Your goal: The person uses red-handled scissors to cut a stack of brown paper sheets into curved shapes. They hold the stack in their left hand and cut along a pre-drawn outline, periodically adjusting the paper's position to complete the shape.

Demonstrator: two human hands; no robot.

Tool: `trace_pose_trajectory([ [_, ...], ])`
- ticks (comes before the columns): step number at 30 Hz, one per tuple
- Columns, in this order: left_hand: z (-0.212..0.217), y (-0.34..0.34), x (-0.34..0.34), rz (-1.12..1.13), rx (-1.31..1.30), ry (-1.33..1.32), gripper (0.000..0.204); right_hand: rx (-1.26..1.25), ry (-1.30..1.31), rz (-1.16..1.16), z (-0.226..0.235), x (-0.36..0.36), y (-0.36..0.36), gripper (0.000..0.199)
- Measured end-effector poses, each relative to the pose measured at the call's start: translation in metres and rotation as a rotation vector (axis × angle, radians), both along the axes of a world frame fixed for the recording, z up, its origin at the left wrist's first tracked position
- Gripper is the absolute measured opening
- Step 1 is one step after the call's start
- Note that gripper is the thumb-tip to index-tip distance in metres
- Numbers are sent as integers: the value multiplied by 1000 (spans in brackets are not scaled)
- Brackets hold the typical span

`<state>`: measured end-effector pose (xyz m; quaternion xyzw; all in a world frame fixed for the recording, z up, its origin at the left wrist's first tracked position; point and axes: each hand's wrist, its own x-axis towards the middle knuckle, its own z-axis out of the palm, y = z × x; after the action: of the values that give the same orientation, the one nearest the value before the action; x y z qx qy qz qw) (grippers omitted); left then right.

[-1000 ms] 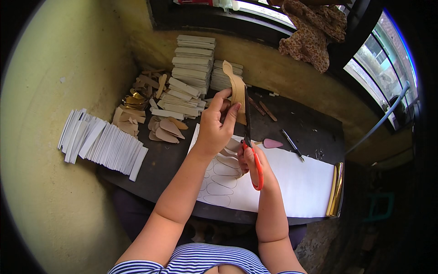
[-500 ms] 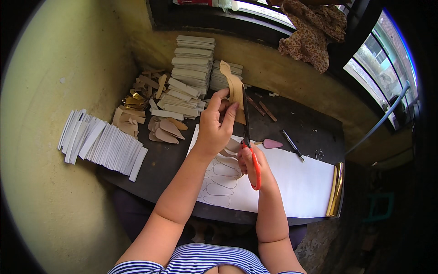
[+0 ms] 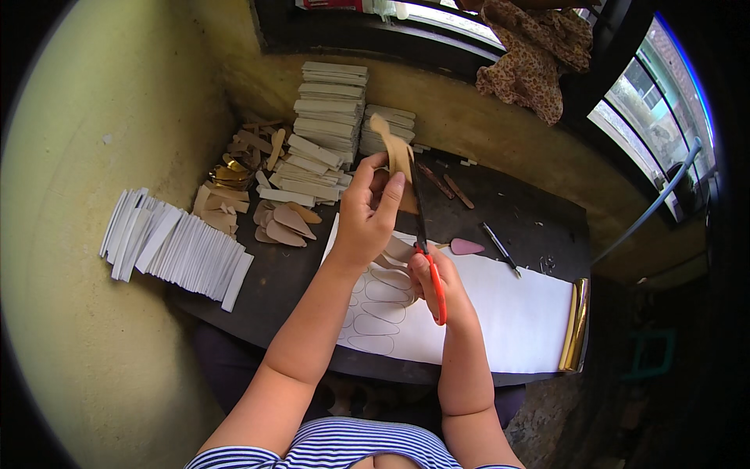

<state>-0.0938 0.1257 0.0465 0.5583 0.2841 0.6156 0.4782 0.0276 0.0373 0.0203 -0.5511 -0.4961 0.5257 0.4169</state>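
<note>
My left hand (image 3: 369, 207) pinches a thin tan strip of sheet material (image 3: 396, 152), raised above the table. The strip's upper end is curved and bends over. My right hand (image 3: 437, 273) grips scissors (image 3: 438, 295) with orange-red handles. Their dark blades point upward along the right edge of the strip, but whether they are parted is hard to see. Below both hands lies a long white sheet (image 3: 508, 320) with rounded outlines drawn at its left part. Another tan piece (image 3: 400, 250) hangs between my hands, partly hidden.
White strips stand in a stack (image 3: 332, 109) by the wall, with a row of them (image 3: 187, 242) at the left. Tan cut-outs (image 3: 285, 224) lie nearby. A pen (image 3: 501, 244), a pink cut-out (image 3: 466, 246) and a gold roll (image 3: 576, 324) are to the right.
The tan strip has dipped slightly, and its upper end now bends over more. The scissors stay against its right edge. Both arms have barely moved.
</note>
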Motion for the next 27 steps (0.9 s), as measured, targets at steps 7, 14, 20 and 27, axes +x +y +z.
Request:
trace_pose_trajectory([
  [7, -11, 5, 3, 192, 104, 50, 22, -2, -7, 55, 4, -2, 0, 40],
  [14, -14, -4, 6, 191, 183, 197, 24, 78, 111, 135, -8, -1, 1, 49],
  [20, -12, -5, 10, 211, 264, 139, 22, 140, 82, 116, -7, -3, 0, 56],
  [27, -12, -8, 6, 171, 182, 180, 23, 112, 48, 113, -8, -1, 0, 58],
])
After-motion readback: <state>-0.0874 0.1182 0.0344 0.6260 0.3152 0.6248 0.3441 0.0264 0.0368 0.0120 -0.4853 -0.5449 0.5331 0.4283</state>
